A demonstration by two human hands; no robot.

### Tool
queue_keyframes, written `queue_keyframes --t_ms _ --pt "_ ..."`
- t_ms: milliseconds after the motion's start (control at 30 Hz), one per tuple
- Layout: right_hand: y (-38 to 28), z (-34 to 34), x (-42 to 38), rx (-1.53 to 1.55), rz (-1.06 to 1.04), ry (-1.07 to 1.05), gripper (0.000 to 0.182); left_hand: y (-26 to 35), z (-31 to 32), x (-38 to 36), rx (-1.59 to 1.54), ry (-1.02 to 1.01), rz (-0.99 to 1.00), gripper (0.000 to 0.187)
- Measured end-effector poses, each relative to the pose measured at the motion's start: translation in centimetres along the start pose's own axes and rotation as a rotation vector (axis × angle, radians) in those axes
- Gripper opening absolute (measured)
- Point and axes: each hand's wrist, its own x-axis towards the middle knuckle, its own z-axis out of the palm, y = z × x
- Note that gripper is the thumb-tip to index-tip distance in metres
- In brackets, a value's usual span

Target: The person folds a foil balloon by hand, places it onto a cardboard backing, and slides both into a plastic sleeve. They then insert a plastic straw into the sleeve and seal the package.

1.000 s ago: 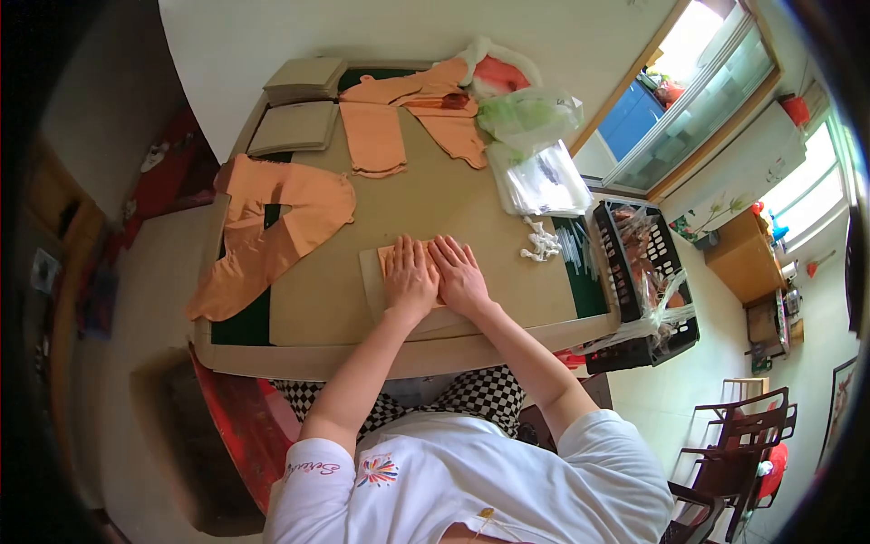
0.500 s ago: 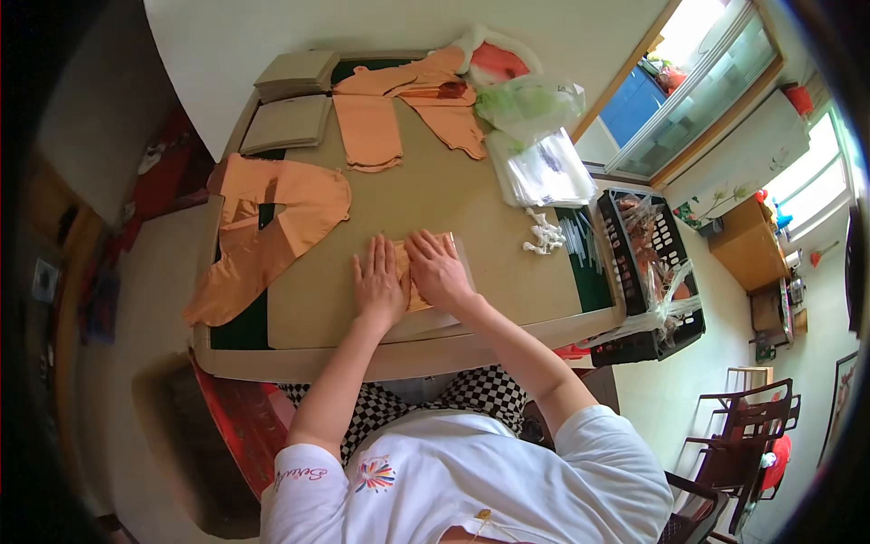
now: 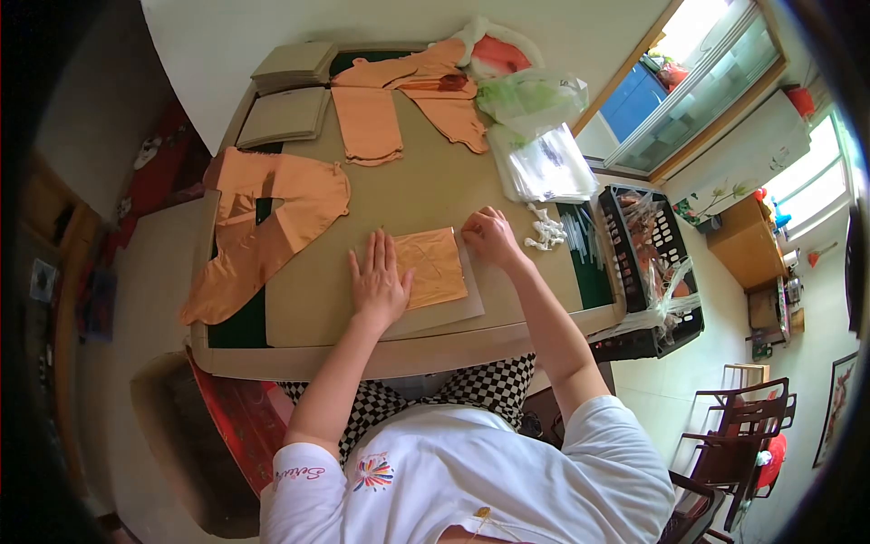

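A folded orange satiny garment (image 3: pixel 433 269) lies flat on the table in front of me, with a clear plastic bag (image 3: pixel 471 304) showing past its right and lower edges. My left hand (image 3: pixel 379 288) rests flat along the left side of the garment, fingers stretched out. At the upper right corner, my right hand (image 3: pixel 492 238) has its fingers curled in a pinch on the edge of the bag. The fingertips partly hide what they hold.
Orange garments (image 3: pixel 281 208) lie at the left and far side. Stacked grey-brown cardboard sheets (image 3: pixel 285 116) stand at the back left. Clear bags (image 3: pixel 544 168), a white knotted bundle (image 3: pixel 545 228) and thin clear strips (image 3: pixel 583 236) lie right, beside a black crate (image 3: pixel 625 245).
My right hand has lifted off the garment and moved right to the bag's corner, its fingers curling into a pinch. More of the garment shows. My left hand stays nearly in place.
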Motion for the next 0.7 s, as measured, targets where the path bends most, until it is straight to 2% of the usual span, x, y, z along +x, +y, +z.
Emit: queue_keyframes --t_ms 133,233,333,533,600,633,667,700 --pt "0.1 0.6 0.9 0.117 0.027 0.04 0.01 -0.1 -0.1 0.0 0.008 -0.016 0.004 0.071" --pt "-0.7 0.1 1.2 0.178 0.107 -0.08 0.011 -0.1 -0.2 0.0 0.013 -0.035 0.001 0.072" --pt "-0.1 0.6 1.5 0.102 0.037 -0.072 0.012 -0.1 -0.3 0.1 0.023 -0.054 0.005 0.073" --pt "-2.8 1.7 1.5 -0.139 0.042 0.161 0.012 -0.1 -0.9 0.0 0.094 -0.092 -0.018 0.074" --pt "-2.8 4.0 2.3 -0.235 -0.117 0.202 0.01 0.1 -0.8 0.2 0.108 -0.134 -0.039 0.075" --pt "-4.4 3.9 1.5 -0.294 -0.273 0.167 0.021 0.2 -0.7 0.2 0.12 -0.136 -0.041 0.074" --pt "-6.1 4.2 0.9 -0.331 -0.259 0.034 0.032 0.2 -0.6 0.1 0.133 -0.138 -0.045 0.074" --pt "-7.3 5.0 0.4 -0.255 -0.255 0.039 0.037 0.2 -0.5 0.1 0.146 -0.141 -0.051 0.074"
